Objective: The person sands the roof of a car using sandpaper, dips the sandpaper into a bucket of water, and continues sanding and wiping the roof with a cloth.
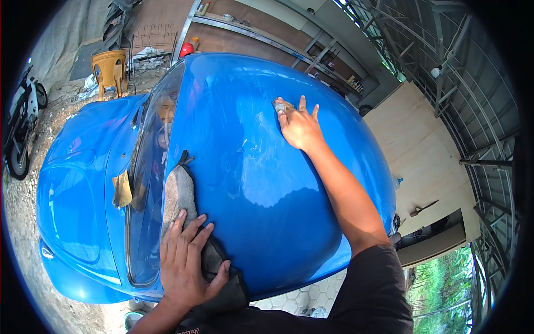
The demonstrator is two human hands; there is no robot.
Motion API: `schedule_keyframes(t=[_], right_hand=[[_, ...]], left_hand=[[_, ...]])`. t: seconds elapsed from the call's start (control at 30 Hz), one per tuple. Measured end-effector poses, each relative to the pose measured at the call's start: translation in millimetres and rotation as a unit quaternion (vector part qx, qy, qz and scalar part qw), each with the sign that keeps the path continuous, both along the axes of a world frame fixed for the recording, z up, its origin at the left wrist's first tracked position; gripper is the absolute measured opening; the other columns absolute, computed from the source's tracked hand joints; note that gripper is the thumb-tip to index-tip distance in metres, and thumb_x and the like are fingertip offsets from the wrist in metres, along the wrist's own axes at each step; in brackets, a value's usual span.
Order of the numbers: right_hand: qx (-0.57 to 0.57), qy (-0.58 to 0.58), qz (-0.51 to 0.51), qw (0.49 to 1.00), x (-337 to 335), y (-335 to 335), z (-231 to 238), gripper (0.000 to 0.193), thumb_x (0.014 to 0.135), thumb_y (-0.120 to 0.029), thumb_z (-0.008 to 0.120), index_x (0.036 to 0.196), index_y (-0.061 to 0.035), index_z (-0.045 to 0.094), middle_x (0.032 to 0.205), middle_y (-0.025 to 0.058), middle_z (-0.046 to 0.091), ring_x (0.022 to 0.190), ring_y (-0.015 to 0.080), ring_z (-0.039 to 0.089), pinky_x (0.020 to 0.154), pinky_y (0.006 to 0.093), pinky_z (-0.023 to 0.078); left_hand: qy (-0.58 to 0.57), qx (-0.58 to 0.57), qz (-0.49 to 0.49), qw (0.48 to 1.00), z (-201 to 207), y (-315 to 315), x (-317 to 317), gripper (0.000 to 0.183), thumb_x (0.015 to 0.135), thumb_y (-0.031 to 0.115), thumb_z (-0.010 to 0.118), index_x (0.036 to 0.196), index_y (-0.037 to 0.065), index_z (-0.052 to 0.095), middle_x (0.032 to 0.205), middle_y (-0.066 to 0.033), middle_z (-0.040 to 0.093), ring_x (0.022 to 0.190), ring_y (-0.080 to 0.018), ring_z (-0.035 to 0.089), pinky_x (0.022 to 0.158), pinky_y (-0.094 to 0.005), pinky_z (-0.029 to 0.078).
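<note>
A glossy blue car roof [267, 234] fills the middle, with whitish smears across it. My right hand [300, 127] reaches over its far side. A small pale pad [282, 106] is pinched under the thumb and first fingers, pressed on the paint, while the other fingers spread out. Along the roof's front edge lies a grey and black cloth [181, 192], long and rumpled. On its near end my left hand [188, 261] rests with fingers stretched, not gripping it. The cloth's underside is hidden.
The windshield [150, 206] and blue hood [83, 183] extend to the left; a yellowish piece of paper [122, 189] sits by the glass. Beyond stand stacked brown plastic chairs [109, 71], a motorcycle [25, 122] and a wall shelf [250, 30]. A wooden panel [417, 150] is at right.
</note>
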State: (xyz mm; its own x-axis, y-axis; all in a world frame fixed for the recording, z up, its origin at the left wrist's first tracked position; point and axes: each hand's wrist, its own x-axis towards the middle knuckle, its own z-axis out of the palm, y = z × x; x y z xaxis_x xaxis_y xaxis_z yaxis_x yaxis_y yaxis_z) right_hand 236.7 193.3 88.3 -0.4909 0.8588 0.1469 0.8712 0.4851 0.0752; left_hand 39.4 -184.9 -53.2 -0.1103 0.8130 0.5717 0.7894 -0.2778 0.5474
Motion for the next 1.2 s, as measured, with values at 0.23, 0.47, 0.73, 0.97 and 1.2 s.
schedule_keyframes(t=[0.23, 0.47, 0.73, 0.97, 1.2], right_hand=[[0.002, -0.005, 0.033, 0.999, 3, -7, -18, 0.061, 0.127, -0.036, 0.043, 0.179, -0.0104, 0.061, 0.194, 0.0084, 0.05, 0.183, 0.0545, 0.027, 0.149, 0.0788, 0.012], [-0.009, 0.082, 0.087, 0.993, -5, -9, -36, 0.059, 0.127, -0.035, 0.04, 0.18, -0.0196, 0.062, 0.195, 0.0076, 0.048, 0.183, 0.0557, 0.027, 0.148, 0.081, 0.012], [-0.005, 0.096, 0.087, 0.991, -2, -6, -39, 0.059, 0.128, -0.036, 0.04, 0.18, -0.0197, 0.062, 0.195, 0.0049, 0.047, 0.183, 0.0563, 0.026, 0.148, 0.0805, 0.014], [-0.01, 0.049, 0.068, 0.996, -8, -15, -42, 0.061, 0.128, -0.038, 0.039, 0.183, -0.0216, 0.058, 0.196, 0.0084, 0.047, 0.184, 0.0564, 0.023, 0.148, 0.0815, 0.012], [0.025, -0.003, -0.025, 0.999, -11, 8, -20, 0.063, 0.127, -0.038, 0.042, 0.184, -0.0143, 0.055, 0.197, 0.008, 0.044, 0.184, 0.0557, 0.024, 0.149, 0.0781, 0.014]], left_hand=[[-0.003, -0.005, 0.007, 1.0, -1, -3, -3, 0.076, 0.094, 0.031, 0.089, 0.161, 0.002, 0.067, 0.167, -0.0231, 0.069, 0.169, -0.0561, 0.053, 0.137, -0.0705, 0.04], [-0.006, -0.004, 0.01, 1.0, -3, -1, -2, 0.076, 0.094, 0.031, 0.089, 0.16, 0.002, 0.067, 0.167, -0.0234, 0.069, 0.168, -0.0564, 0.053, 0.137, -0.0705, 0.04], [0.0, -0.001, 0.01, 1.0, -4, -1, -2, 0.076, 0.094, 0.031, 0.089, 0.161, 0.002, 0.066, 0.167, -0.0235, 0.069, 0.168, -0.0562, 0.054, 0.136, -0.0701, 0.041], [0.0, 0.0, -0.002, 1.0, -2, 1, -1, 0.076, 0.094, 0.031, 0.089, 0.161, 0.002, 0.066, 0.166, -0.0235, 0.069, 0.167, -0.0562, 0.055, 0.136, -0.0699, 0.04], [-0.008, 0.013, -0.005, 1.0, -2, 3, -1, 0.078, 0.094, 0.029, 0.089, 0.162, 0.002, 0.066, 0.166, -0.0231, 0.069, 0.167, -0.0562, 0.054, 0.137, -0.0699, 0.039]])
